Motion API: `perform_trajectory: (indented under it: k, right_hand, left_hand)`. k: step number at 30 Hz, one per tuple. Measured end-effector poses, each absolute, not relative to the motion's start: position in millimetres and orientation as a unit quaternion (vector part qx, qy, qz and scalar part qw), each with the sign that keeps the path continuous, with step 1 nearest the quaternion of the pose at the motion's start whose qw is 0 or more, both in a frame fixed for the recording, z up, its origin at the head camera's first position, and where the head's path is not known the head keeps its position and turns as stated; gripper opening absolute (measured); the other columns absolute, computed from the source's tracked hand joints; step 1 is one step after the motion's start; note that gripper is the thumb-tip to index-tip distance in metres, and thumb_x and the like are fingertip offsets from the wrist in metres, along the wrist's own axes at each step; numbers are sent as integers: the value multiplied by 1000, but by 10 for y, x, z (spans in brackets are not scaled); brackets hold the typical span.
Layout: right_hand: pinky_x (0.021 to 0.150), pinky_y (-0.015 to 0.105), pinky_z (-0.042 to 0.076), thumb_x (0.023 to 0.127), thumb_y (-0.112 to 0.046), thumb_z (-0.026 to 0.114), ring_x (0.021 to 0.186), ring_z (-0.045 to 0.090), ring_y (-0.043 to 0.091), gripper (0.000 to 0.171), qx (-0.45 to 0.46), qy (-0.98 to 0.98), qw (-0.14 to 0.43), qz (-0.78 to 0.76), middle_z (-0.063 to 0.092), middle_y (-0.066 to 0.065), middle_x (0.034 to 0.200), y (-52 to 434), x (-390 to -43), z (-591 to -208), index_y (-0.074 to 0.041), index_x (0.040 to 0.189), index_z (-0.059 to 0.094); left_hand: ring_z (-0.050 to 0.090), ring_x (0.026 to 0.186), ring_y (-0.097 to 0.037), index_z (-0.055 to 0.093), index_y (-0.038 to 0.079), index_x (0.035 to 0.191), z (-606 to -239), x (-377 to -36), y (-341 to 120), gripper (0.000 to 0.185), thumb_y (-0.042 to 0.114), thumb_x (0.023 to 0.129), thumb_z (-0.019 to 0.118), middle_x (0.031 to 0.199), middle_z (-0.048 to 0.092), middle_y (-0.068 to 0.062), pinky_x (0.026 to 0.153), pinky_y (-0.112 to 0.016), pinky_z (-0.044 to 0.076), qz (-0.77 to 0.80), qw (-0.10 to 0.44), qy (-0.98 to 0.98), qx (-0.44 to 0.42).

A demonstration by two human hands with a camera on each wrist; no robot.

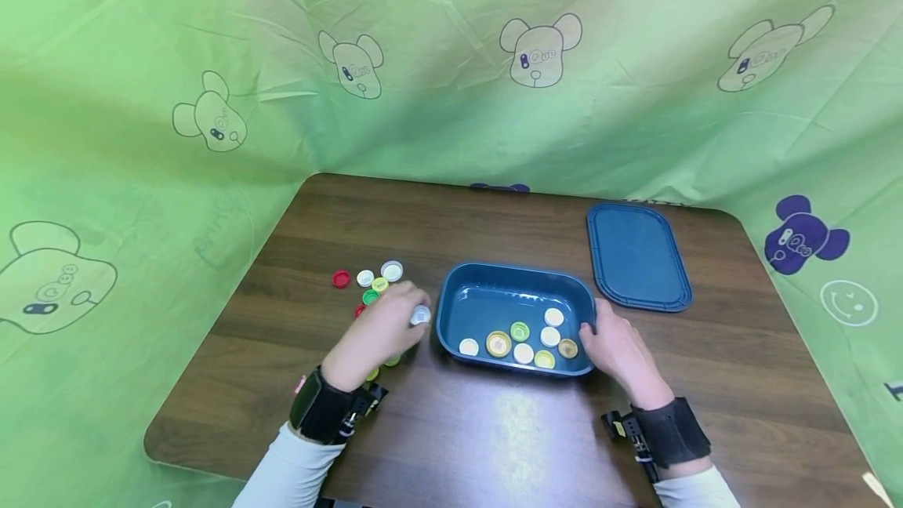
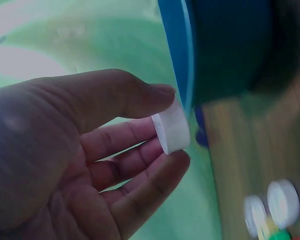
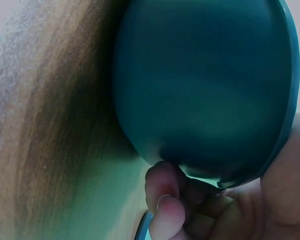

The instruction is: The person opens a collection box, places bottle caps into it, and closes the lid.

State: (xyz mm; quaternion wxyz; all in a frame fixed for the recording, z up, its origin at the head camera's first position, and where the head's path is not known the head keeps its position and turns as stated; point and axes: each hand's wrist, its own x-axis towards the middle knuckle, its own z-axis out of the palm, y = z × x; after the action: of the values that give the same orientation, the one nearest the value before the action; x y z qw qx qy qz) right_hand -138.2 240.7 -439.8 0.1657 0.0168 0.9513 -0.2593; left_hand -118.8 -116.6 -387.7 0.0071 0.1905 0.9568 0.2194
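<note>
You are working at a dark wood-grain surface point(image 1: 451, 429) that a green printed cloth point(image 1: 451, 85) is enclosing on three sides. A blue lid point(image 1: 638, 257) is lying flat on the surface, to the right of and behind the blue tray point(image 1: 494, 296), clear of it. The tray is sitting at the centre of the surface and is holding several bottle caps point(image 1: 524, 342) along its near side. Your right hand point(image 1: 617, 351) is gripping the tray's right near corner, with fingers curling under the rim and the thumb lying on top of it. Your left hand point(image 1: 384, 332) is hovering just left of the tray, with thumb and fingers closing on a white cap point(image 2: 171, 131); the cap is sitting between the fingertips, close beside the tray's left wall. More loose caps point(image 1: 367, 281) are lying on the surface behind and beneath the left hand: red, white, yellow and green.
</note>
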Motion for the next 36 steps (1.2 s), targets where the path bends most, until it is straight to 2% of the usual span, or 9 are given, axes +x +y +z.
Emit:
perform_trajectory:
  k: [7,13,27,36]
  right_hand:
    - [94,63,49,104,-18,47,122,54,53,61,17,951,163,-261,41,43,143,2399,-1374,-4412,12,151,22]
    - [94,64,48,104,-19,47,123,53,54,61,19,950,163,-266,41,42,143,2392,-1364,-4399,11,152,23]
    - [94,64,49,104,-19,47,121,55,52,60,24,949,162,-270,42,42,143,2396,-1367,-4368,10,152,24]
    - [95,64,48,104,-18,47,123,54,52,60,28,947,167,-272,41,41,143,2396,-1364,-4372,10,152,23]
  left_hand:
    - [57,96,-22,71,4,109,-3899,-1288,-759,23,13,89,76,101,64,-6,86,-37,52,191,49,947,254]
    - [57,96,-20,71,6,109,-3952,-1374,-597,21,16,91,75,102,63,-5,87,-34,52,158,69,951,256]
    - [54,94,-18,72,8,111,-3973,-1469,-492,23,19,91,76,103,64,-4,86,-30,53,139,79,955,251]
    - [55,97,-20,71,6,115,-3990,-1487,-511,27,17,91,75,107,65,-6,89,-32,52,139,87,954,250]
